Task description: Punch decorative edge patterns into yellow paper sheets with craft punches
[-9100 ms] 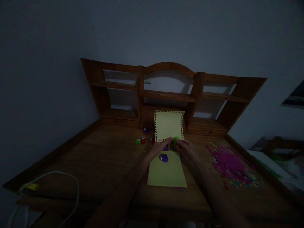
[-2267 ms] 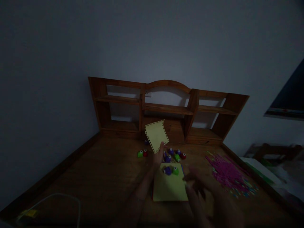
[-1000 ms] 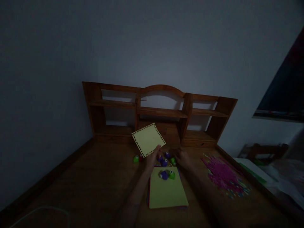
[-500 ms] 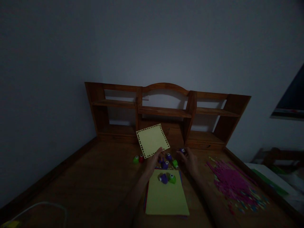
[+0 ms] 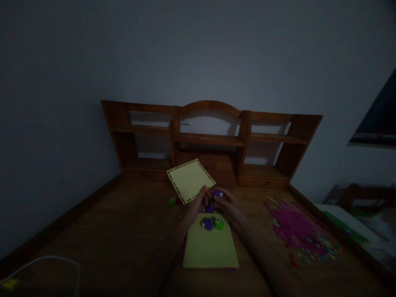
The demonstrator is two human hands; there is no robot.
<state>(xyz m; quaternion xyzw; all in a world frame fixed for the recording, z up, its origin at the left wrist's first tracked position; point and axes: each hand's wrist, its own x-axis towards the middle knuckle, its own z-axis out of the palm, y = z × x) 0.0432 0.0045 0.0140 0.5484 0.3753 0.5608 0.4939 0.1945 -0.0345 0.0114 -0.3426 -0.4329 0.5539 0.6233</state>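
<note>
The right hand (image 5: 229,203), fingers closed round a purple punch (image 5: 218,193), has neared the sheet (image 5: 189,179) (left hand (image 5: 194,206) pinches its edge).

The sheet (image 5: 191,179) partly hides the red piece (image 5: 179,201). The cable (image 5: 55,258) leaves by the left and bottom edges; the right edge crops the dark panel (image 5: 379,123). Small bits (image 5: 321,249) blur together.

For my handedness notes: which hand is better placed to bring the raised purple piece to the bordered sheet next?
Probably the right hand: it holds the purple piece near the bordered sheet, while the left hand is occupied holding that sheet.
</note>
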